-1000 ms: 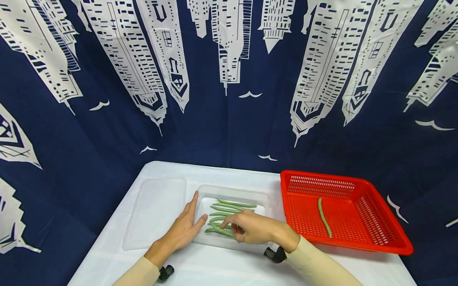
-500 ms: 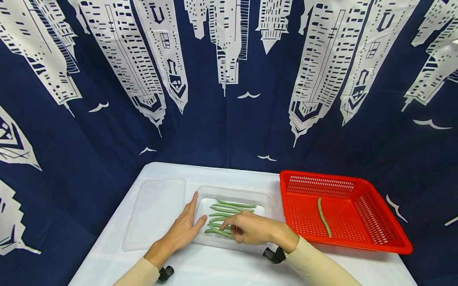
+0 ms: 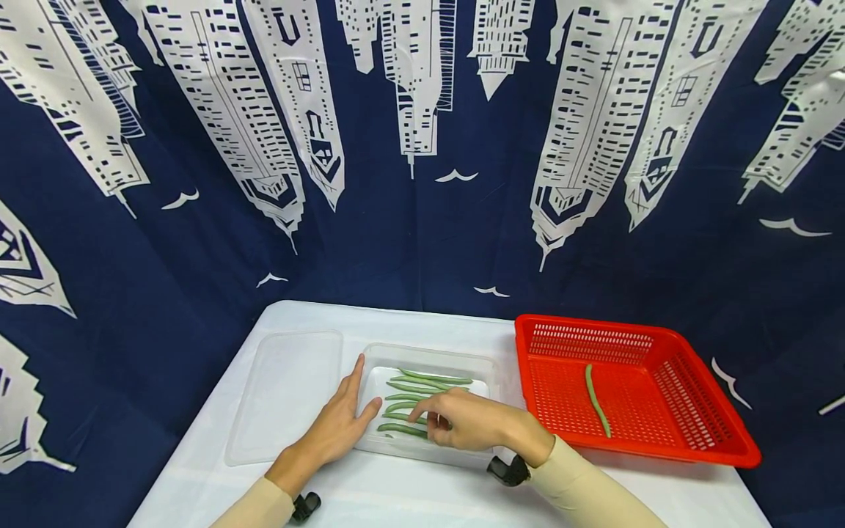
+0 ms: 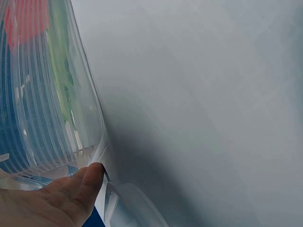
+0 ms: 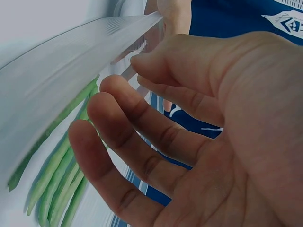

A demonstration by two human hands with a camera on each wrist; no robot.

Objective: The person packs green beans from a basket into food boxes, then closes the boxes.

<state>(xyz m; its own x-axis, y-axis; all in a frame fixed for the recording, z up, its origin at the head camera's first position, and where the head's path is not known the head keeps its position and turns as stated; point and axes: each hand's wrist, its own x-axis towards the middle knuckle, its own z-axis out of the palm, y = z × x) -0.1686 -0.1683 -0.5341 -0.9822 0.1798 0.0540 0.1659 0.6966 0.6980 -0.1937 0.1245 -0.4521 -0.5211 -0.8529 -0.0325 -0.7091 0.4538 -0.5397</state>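
- Most beans (image 3: 405, 397) are lying in the box (image 3: 429, 355), its lid (image 3: 290, 396) off.
- The right hand (image 3: 465, 422), loosely bent, is seemingly holding nothing.
- The straight-fingered left hand (image 3: 338, 424) is touching the box's left edge.
- One bean (image 3: 596, 401) is lying in the basket (image 3: 640, 411).

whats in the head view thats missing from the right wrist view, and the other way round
Only the head view shows the red basket with its single bean inside. Only the right wrist view shows the palm side of the right hand. Both show the green beans in the clear box, the left hand, and the dark blue cloth with its white print.
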